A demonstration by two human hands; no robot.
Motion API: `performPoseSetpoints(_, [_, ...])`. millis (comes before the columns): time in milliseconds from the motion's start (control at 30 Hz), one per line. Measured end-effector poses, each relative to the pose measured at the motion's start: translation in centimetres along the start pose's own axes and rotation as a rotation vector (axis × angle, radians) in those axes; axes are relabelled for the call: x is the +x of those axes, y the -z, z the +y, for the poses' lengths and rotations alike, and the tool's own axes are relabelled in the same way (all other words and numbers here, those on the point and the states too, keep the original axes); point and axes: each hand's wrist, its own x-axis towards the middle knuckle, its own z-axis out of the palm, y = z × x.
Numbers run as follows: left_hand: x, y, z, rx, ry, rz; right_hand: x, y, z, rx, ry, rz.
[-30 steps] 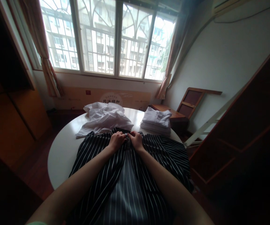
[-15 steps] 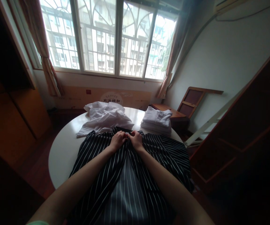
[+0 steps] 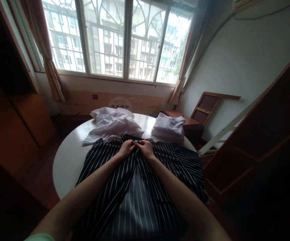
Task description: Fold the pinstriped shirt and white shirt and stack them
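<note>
On the round white table (image 3: pixel 66 160), both curled hands, left hand (image 3: pixel 126 149) and right hand (image 3: pixel 146 149), pinch the striped shirt (image 3: pixel 134 187).

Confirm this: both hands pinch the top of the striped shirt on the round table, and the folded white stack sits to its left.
Not quite. The head view shows the folded white stack right of the striped shirt; the left hand and right hand do pinch its top.
</note>
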Motion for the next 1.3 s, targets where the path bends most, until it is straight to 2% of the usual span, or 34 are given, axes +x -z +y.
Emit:
performPoseSetpoints(200, [0.2,0.5,-0.3,-0.251,0.089,0.070,-0.1,-0.1,-0.2,-0.044,0.058,-0.009])
performPoseSetpoints(500, [0.3,0.5,-0.7,-0.412,0.064,0.105,-0.3,-0.1,-0.3,0.013,0.083,0.007])
performPoseSetpoints(600, [0.2,0.6,-0.6,-0.452,0.083,0.118,-0.2,0.0,-0.2,0.160,0.064,-0.047])
performPoseSetpoints(733, [0.1,0.8,-0.4,-0.501,0.100,0.113,0.2,-0.1,0.2,0.448,-0.089,-0.157])
performPoseSetpoints(833, [0.0,0.9,-0.2,-0.531,0.092,0.118,0.4,-0.1,0.4,0.500,-0.098,-0.179])
performPoseSetpoints(1033, [-0.1,1.0,0.1,-0.553,0.134,0.130,0.2,-0.2,0.6,0.446,-0.041,-0.171])
performPoseSetpoints(1300, [-0.3,1.2,0.4,-0.562,0.162,0.093,-0.3,0.4,-0.2,0.183,0.056,-0.119])
